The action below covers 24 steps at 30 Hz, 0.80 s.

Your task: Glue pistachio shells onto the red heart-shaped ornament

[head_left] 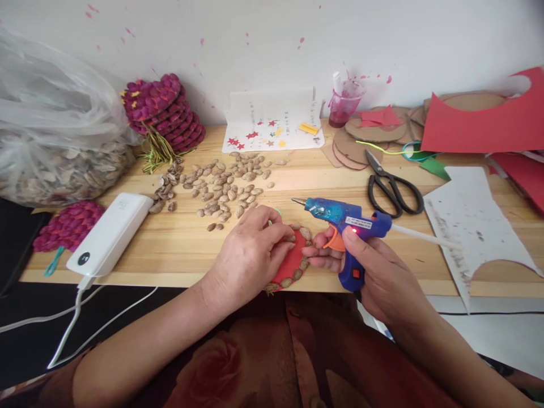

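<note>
**Head view: rim mostly lined, middle bare**

We have a red disc at the near edge of the wooden table, between our two hands. Brown rim shells follow its visible right and lower edge, while the exposed middle is plain red. We judge the outer ring well advanced and the inside left to fill; the disc's left part is hidden, so we cannot say whether the ring closes.

Our left hand bends over the disc, fingertips drawn together; we cannot tell whether they pinch a shell or only press down. Our right hand grips a blue glue gun, fingers around its handle and orange trigger, with some fingertips at or near the disc's rim. The nozzle points left, apart from the disc.

Loose shells lie scattered just beyond our left hand. Black-handled scissors sit close behind the gun, and its glue stick reaches back toward a white card scrap, so both crowd that side. Farther off we see a stack of purple-covered pieces, a white power bank and a plastic bag.
</note>
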Available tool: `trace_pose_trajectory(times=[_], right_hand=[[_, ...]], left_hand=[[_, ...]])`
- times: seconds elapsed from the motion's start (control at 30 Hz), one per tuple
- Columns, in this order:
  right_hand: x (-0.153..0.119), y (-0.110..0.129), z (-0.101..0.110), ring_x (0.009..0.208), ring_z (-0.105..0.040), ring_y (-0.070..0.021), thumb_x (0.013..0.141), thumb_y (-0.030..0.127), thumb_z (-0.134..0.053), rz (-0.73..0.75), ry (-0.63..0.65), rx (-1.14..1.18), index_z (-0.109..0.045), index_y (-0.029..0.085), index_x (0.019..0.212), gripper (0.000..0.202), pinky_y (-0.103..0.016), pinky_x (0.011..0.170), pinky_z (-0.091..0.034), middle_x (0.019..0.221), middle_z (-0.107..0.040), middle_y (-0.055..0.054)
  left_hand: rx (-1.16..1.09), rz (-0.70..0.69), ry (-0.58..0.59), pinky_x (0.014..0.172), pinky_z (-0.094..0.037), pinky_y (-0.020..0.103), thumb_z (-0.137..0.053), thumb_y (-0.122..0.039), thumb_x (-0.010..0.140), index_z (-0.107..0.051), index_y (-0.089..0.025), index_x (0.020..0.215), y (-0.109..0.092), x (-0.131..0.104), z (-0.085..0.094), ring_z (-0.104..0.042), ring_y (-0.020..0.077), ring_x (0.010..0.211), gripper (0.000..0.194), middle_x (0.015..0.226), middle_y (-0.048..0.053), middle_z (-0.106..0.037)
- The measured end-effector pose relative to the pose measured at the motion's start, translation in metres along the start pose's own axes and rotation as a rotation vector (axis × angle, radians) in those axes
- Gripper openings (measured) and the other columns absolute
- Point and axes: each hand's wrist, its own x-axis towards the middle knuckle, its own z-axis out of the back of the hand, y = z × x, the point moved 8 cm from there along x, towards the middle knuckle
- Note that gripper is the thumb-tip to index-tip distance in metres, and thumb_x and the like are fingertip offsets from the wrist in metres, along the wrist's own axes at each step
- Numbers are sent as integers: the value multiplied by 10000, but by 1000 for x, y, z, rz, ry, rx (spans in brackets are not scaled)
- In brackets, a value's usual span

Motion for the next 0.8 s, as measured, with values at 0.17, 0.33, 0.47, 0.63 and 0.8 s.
trace_pose_trajectory(times=[0.17, 0.33, 0.47, 0.63, 0.8], right_hand=[[0, -3, 1, 883, -762, -260, 853, 447, -751, -16, 26, 3, -753, 218, 878, 230, -402, 814, -627, 919, -721, -57], [0, -1, 0, 908, -761, -268, 867, 440, -738, -11, 22, -7, -751, 224, 874, 217, -410, 823, -627, 925, -714, -58], [0, -1, 0, 913, -763, -274, 856, 453, -746, -6, 12, -17, -754, 232, 871, 222, -406, 820, -628, 920, -721, -57], [-1, -2, -1, 913, -765, -273, 846, 456, -754, -13, 18, -25, -756, 236, 865, 222, -397, 822, -628, 920, -724, -53], [-1, -2, -1, 894, -765, -264, 836, 453, -766, -22, 8, -30, -754, 227, 858, 227, -392, 817, -629, 922, -724, -58]], left_hand=[[-4, 6, -6, 824, -506, 330, -599, -174, 947, -728, -178, 940, 1, -1, -1, -577, 183, 928, 129, 991, 68, -606], [0, 2, -16, 830, -504, 330, -599, -156, 941, -716, -169, 931, 1, -3, -2, -573, 181, 924, 119, 976, 67, -607], [6, 5, -21, 818, -507, 335, -597, -161, 941, -711, -179, 927, 2, -3, -2, -571, 181, 910, 117, 970, 64, -611], [-4, 20, -17, 817, -508, 342, -599, -154, 936, -716, -189, 932, 3, -3, -2, -572, 183, 909, 122, 967, 63, -614], [-3, 30, -30, 806, -512, 339, -607, -144, 925, -722, -191, 919, 3, -3, -1, -574, 181, 902, 124, 951, 59, -621]])
